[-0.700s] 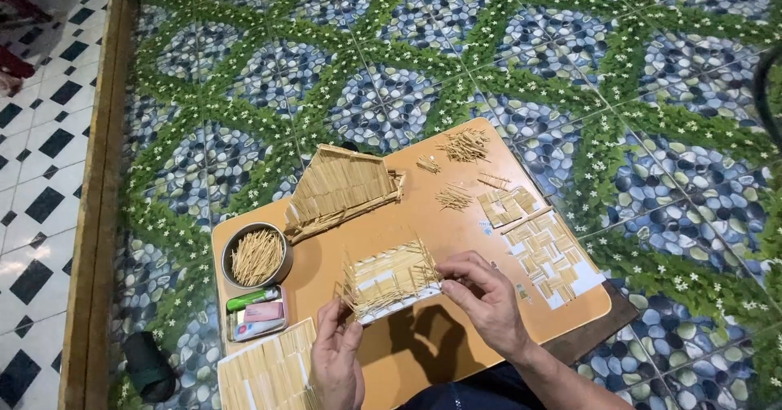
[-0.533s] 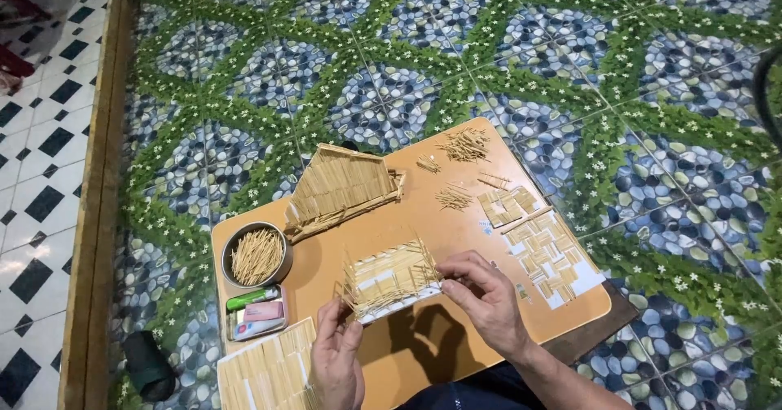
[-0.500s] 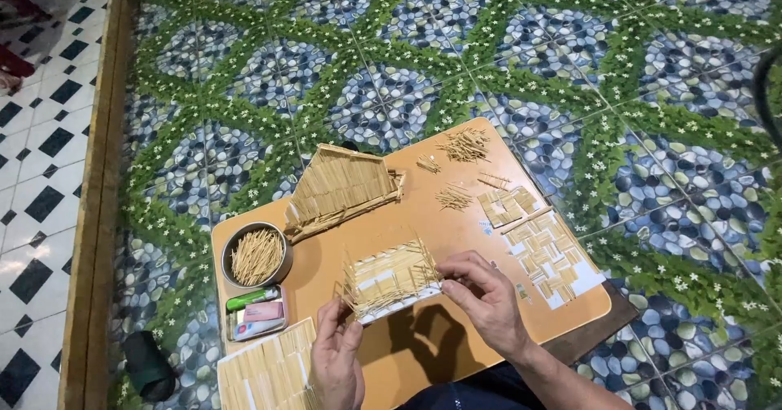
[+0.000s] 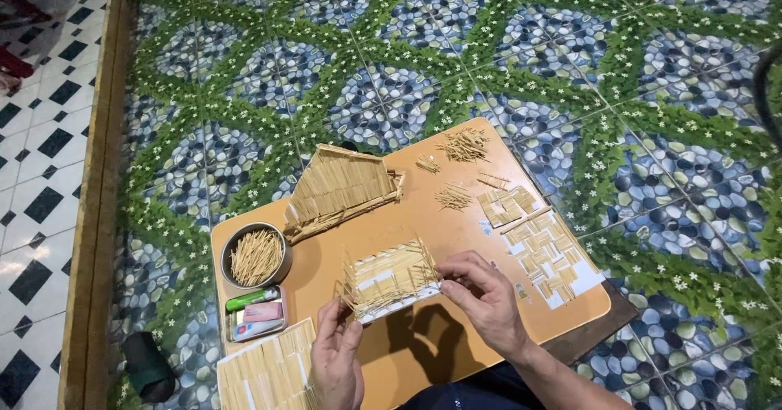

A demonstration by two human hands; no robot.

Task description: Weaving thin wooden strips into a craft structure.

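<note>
1. At the near left corner of the orange board [image 4: 456, 214] lies a flat panel of toothpicks [image 4: 265, 369], partly hanging over the edge.
2. Just behind it sits a small open tin [image 4: 257, 316] with a green tube and a pink item inside; behind that, by the left edge, stands a round metal bowl of loose toothpicks [image 4: 255, 255].
3. The left hand [image 4: 336, 361] pinches the lower left corner of a small toothpick wall panel [image 4: 389, 278], fingers closed on it.
4. That panel is held tilted above the middle of the near edge, its white backing showing along the bottom; its shadow falls on the board below.
5. Behind it, toward the far left edge, rests a toothpick roof piece [image 4: 342, 188].
6. The right hand [image 4: 489, 300] grips the panel's right end, thumb and fingers clamped together on it.
7. Little heaps of cut toothpicks [image 4: 466, 144] lie by the far corner.
8. Along the right edge lies a white sheet covered with small toothpick squares [image 4: 546, 255].
</note>
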